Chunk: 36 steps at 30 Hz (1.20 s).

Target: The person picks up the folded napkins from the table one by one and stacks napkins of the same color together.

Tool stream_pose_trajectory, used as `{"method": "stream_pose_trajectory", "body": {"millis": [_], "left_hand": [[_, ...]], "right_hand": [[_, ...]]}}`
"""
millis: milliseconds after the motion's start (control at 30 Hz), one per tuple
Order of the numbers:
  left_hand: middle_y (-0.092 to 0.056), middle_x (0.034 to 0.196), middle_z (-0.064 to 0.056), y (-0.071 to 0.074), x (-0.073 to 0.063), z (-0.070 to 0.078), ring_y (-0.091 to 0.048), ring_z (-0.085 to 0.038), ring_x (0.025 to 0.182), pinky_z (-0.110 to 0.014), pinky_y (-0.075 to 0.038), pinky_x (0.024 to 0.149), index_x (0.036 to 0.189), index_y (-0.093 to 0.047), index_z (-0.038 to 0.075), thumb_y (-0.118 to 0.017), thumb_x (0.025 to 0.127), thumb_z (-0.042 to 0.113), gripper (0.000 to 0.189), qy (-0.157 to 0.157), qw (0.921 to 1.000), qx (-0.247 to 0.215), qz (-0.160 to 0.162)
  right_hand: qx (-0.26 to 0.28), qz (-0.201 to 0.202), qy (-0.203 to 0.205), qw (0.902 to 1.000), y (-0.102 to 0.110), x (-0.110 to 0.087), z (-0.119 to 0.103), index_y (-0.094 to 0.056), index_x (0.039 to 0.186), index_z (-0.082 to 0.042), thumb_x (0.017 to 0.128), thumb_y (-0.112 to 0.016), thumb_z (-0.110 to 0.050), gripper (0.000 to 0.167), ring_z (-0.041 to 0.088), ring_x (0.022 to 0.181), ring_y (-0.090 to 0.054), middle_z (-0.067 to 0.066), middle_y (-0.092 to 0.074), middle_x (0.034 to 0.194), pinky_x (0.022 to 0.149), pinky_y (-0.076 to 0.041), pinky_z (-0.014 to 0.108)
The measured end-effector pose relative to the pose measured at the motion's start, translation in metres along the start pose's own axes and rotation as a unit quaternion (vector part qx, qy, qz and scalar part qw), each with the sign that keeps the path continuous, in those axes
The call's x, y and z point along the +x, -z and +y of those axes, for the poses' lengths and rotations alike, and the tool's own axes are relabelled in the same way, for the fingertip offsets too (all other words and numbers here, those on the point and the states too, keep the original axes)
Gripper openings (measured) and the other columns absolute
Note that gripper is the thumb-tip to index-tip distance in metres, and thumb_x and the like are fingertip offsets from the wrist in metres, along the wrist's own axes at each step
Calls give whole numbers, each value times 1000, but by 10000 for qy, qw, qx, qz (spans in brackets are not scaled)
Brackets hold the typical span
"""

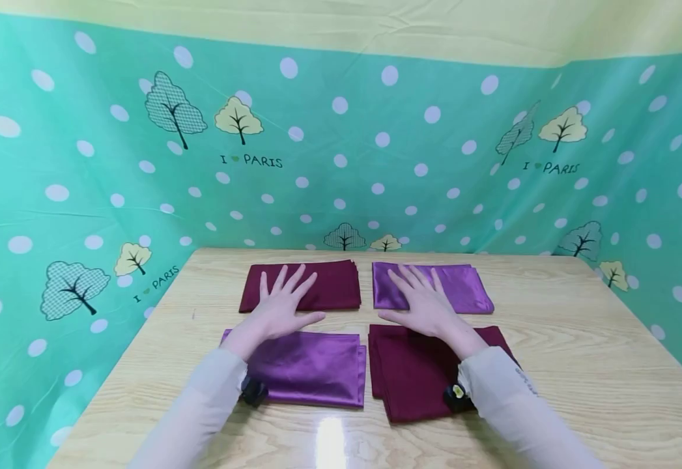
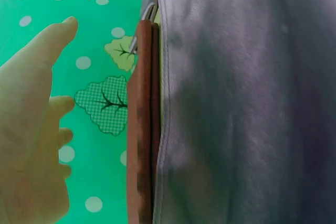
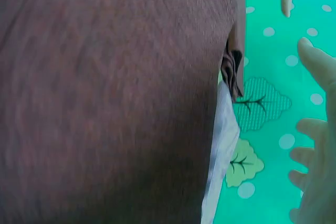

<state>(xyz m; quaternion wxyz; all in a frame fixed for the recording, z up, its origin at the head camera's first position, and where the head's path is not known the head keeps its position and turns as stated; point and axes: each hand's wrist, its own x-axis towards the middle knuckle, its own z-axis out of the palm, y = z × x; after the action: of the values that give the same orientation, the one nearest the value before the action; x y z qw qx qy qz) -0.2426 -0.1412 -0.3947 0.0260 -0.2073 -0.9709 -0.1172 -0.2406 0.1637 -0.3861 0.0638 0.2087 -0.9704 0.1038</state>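
Note:
My left hand (image 1: 276,314) is spread with straight fingers, its fingertips over the far-left folded maroon cloth (image 1: 337,286). The wrist crosses the left edge of a shiny folded purple cloth (image 1: 311,368), which fills much of the left wrist view. Likewise spread, my right hand (image 1: 425,309) has its fingertips over the far-right folded purple cloth (image 1: 464,286). Below that palm lies a larger folded maroon cloth (image 1: 413,378), slightly askew, its layers offset at the left edge. Neither hand grips anything; in the right wrist view the fingers (image 3: 315,129) appear beside the near maroon fabric.
The cloths lie in two rows on a pale wooden table (image 1: 581,365). A green dotted curtain (image 1: 341,130) with tree prints stands behind the table and along both sides. A small black device (image 1: 254,391) sits under the left wrist, another (image 1: 458,398) under the right.

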Motion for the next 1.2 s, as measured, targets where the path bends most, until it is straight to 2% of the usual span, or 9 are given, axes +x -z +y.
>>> {"method": "stream_pose_trajectory", "body": {"millis": [300, 467, 667, 933, 1200], "left_hand": [[-8, 153, -3, 0, -12, -6, 2, -35, 138, -63, 13, 101, 146, -18, 26, -43, 80, 69, 83, 26, 10000, -66, 43], [-12, 152, -5, -2, -18, -9, 1, -36, 138, -65, 9, 101, 145, -22, 22, -46, 80, 67, 83, -74, 9999, -93, 84], [-15, 152, -6, -6, -23, -11, -2, -36, 138, -63, 11, 102, 144, -26, 19, -48, 79, 67, 84, -129, 9998, -33, 143], [-27, 147, -10, -8, -33, -18, -15, -35, 137, -62, 7, 103, 141, -34, 13, -56, 74, 65, 87, -332, 9988, 180, 308], [-45, 135, -11, -8, -41, -24, -34, -34, 127, -58, -2, 105, 135, -43, 8, -64, 70, 59, 85, -631, 9969, 201, 433]], "right_hand": [[229, 16, 249, 9994, -7, 3, -16, -26, 144, -20, 76, -47, -71, 88, 29, 138, -16, 7, -22, 150, 109, 5, 53], [128, -139, 428, 9989, -10, 3, -26, -26, 144, -20, 76, -46, -71, 88, 26, 138, -16, 6, -20, 150, 109, 8, 50], [-64, -222, 633, 9977, -13, 3, -35, -28, 143, -19, 76, -45, -72, 87, 26, 138, -17, 6, -24, 149, 110, 3, 52], [29, -358, 835, 9959, -22, 2, -45, -31, 142, -17, 74, -53, -68, 88, 27, 136, -22, 8, -32, 145, 110, 0, 51], [14, -497, 1127, 9924, -26, -1, -54, -39, 138, -14, 71, -59, -66, 86, 26, 127, -37, 5, -45, 136, 110, -7, 51]]}}
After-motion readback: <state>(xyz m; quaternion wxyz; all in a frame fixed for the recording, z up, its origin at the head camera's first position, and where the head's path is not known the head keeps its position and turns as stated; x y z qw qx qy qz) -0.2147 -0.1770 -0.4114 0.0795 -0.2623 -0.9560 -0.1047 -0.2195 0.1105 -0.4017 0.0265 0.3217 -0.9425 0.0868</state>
